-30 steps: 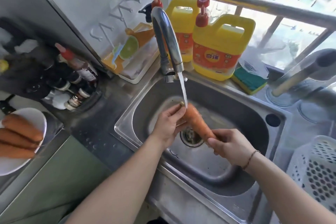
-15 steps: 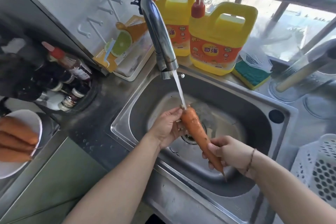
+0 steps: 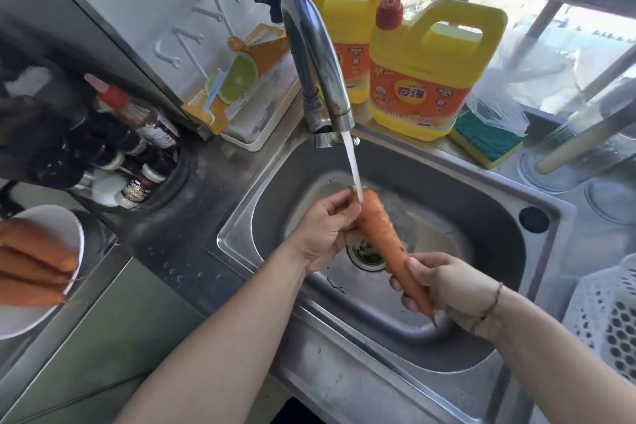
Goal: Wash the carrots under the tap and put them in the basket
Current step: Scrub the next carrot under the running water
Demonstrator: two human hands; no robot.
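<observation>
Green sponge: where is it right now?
In the head view the green sponge lies right of the tap on the ledge behind the sink, beside the nearer yellow detergent jug.

Your two forearms come into view bare, with no sleeves showing anywhere along them. Your left hand (image 3: 327, 231) wears nothing: no ring, no glove, no band at the wrist. Your right hand (image 3: 447, 289) is bare as well, but its wrist carries a thin brown cord bracelet (image 3: 493, 303), a single slim strand looped once around, with what looks like a small knot or bead on its lower part
</observation>
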